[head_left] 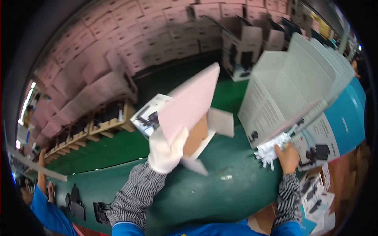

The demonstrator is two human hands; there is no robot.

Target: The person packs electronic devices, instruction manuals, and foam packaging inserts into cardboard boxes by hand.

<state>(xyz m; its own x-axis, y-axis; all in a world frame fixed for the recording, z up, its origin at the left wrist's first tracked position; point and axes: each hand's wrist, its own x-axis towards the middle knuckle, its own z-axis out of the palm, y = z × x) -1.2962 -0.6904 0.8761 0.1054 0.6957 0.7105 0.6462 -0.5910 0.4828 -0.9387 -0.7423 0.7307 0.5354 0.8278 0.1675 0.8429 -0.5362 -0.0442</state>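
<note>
My left hand (167,151), in a white glove, grips a small open carton (215,121) at the base of its raised flap. The carton is tilted over the green table, with brown cardboard (197,135) inside and a printed product picture on its outer side. The glove hides part of the carton and its own fingertips. My right hand (288,157), bare, has its fingers closed on a bundle of shiny white strips (271,150). That bundle is against the front of a large open box, and its exact kind cannot be made out.
The large open box (262,102), white inside, stands at the right beside a blue box (348,122). Pale cartons (157,23) are stacked along the back. Brown trays (108,120) line the far left edge. Black parts (76,202) lie near a co-worker's blue sleeve (49,210).
</note>
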